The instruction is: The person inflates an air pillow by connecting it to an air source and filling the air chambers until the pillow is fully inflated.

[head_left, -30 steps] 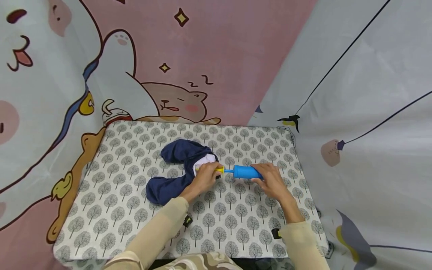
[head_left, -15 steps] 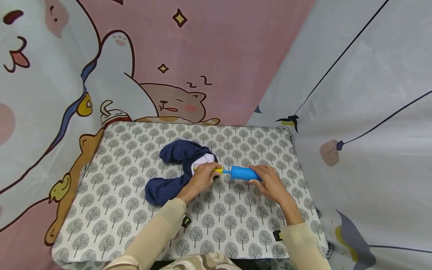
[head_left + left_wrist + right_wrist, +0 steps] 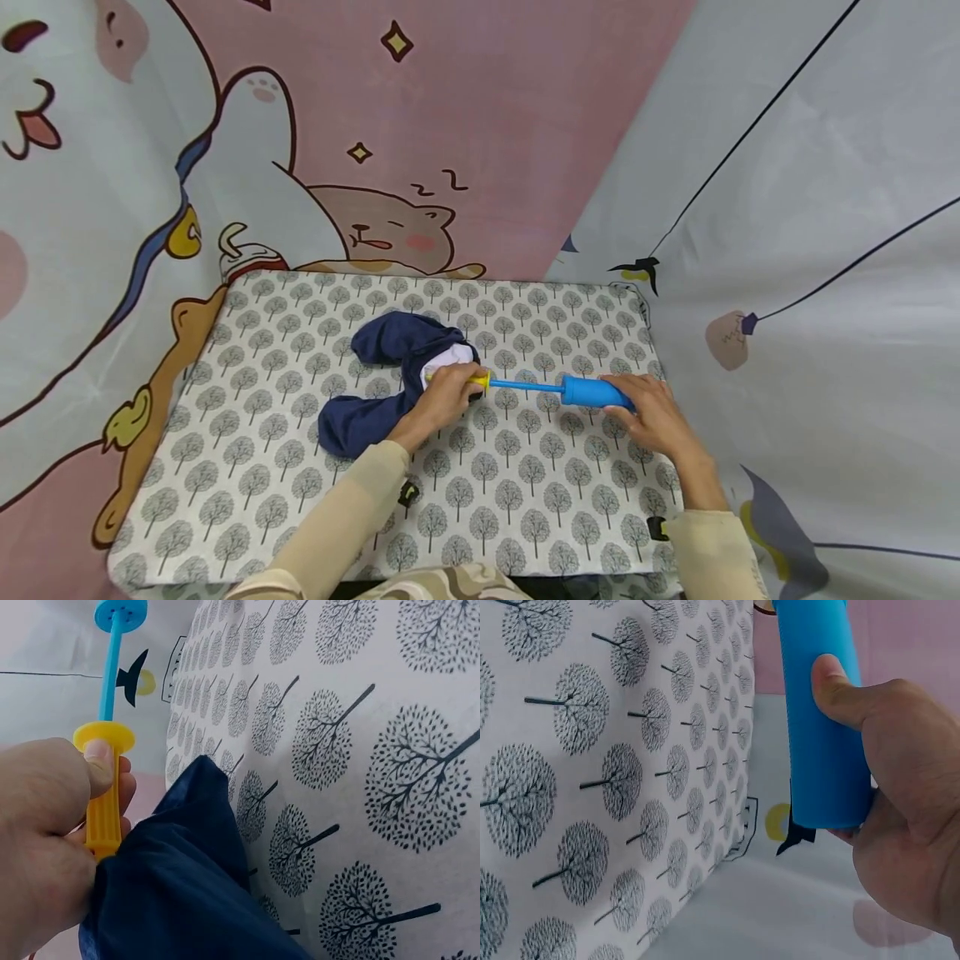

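My left hand point(image 3: 442, 395) grips the yellow ribbed end point(image 3: 103, 802) of a hand pump, with the thumb laid along it below the round flange. A long stretch of thin blue rod point(image 3: 527, 386) shows between this end and the blue barrel point(image 3: 587, 392). The barrel is held in my right hand point(image 3: 656, 417), the thumb pressed on its side in the right wrist view. Under and beside my left hand lies a navy U-shaped fabric piece point(image 3: 367, 417), like a neck pillow, with a white patch point(image 3: 450, 357) at its bend. My fingers partly hide where the yellow end meets the fabric.
A table point(image 3: 247, 500) covered in tree-print cloth lies under both hands. Cartoon-printed pink and white sheets point(image 3: 510, 142) hang behind it and along the sides, the grey-white one point(image 3: 810, 375) close to my right arm.
My right hand has moved right with the blue barrel, so much more of the blue rod shows. The left hand and the navy piece stay nearly in place.
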Demonstrator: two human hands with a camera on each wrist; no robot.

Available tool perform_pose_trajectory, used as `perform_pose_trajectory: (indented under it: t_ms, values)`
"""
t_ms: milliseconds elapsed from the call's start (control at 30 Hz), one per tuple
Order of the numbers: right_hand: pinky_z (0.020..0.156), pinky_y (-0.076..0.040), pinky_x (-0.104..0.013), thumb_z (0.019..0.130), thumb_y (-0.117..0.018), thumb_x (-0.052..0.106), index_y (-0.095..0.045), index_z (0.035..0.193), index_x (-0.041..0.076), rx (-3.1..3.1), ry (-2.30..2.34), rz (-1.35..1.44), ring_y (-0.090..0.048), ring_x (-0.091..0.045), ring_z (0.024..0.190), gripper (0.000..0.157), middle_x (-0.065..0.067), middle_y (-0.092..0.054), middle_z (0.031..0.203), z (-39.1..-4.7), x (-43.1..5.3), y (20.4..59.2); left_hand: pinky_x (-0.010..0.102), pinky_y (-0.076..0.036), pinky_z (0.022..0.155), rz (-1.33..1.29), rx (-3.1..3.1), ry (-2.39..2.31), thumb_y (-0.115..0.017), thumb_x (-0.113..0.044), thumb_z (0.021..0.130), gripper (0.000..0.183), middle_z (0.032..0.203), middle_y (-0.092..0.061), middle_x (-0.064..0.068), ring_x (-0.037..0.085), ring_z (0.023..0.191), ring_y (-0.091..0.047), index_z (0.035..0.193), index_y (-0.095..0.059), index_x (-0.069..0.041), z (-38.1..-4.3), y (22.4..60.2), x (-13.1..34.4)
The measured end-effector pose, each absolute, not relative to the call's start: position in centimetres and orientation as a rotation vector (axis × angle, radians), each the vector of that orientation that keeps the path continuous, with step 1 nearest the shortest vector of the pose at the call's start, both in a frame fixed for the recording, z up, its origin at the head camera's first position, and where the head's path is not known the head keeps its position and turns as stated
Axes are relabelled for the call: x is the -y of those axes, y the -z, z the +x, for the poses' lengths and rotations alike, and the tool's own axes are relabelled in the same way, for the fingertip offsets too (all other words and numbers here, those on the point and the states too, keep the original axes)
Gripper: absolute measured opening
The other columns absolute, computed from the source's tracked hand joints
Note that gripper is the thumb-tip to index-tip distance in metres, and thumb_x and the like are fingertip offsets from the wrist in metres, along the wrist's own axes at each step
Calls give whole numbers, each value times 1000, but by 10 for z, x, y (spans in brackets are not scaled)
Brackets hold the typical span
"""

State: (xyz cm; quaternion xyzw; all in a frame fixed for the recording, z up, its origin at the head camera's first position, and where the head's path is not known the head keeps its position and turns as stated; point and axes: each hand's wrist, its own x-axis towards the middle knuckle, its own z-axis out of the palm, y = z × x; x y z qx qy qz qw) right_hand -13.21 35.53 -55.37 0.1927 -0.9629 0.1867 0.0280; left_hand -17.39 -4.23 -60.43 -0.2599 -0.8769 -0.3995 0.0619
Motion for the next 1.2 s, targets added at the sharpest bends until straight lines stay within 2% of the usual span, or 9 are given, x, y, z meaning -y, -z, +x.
perform_pose_trajectory:
  t_ms: [200, 500, 767, 933, 1200]
  values:
    - [107, -50, -74, 98, -88, 20, -70, 148, 2, 2916, -531, 674, -68, -54, 127, 56, -25, -77, 137, -139, -336, 560, 46, -66, 92, -759, 2649, 1240, -77, -1, 103, 18, 115, -85, 16, 34, 102, -79, 121, -79, -2, -172, 611, 36]
    - [101, -53, -70, 94, -91, 22, -72, 146, 3, 2834, -449, 739, -69, -50, 121, 59, -23, -78, 135, -143, -286, 565, 45, -66, 93, -746, 2600, 1227, -77, -8, 105, 18, 118, -84, 15, 33, 104, -79, 123, -79, -4, -176, 631, 29]
    - [115, -51, -70, 96, -90, 33, -70, 149, 5, 2868, -377, 739, -67, -45, 127, 63, -19, -77, 139, -149, -255, 571, 45, -66, 96, -746, 2621, 1206, -78, -14, 106, 19, 120, -85, 12, 31, 108, -81, 123, -79, -6, -181, 646, 24]
    - [114, -50, -68, 97, -89, 32, -69, 151, 7, 2902, -432, 735, -66, -46, 131, 63, -19, -76, 141, -149, -268, 572, 43, -66, 91, -780, 2601, 1225, -78, -11, 105, 15, 115, -85, 13, 29, 103, -80, 120, -79, -6, -178, 636, 24]
    - [112, -46, -73, 97, -89, 22, -67, 153, 9, 2895, -530, 704, -66, -51, 131, 61, -22, -75, 144, -153, -323, 568, 39, -67, 94, -747, 2594, 1209, -83, -14, 103, 17, 115, -86, 6, 25, 104, -82, 119, -80, -12, -185, 641, 28]
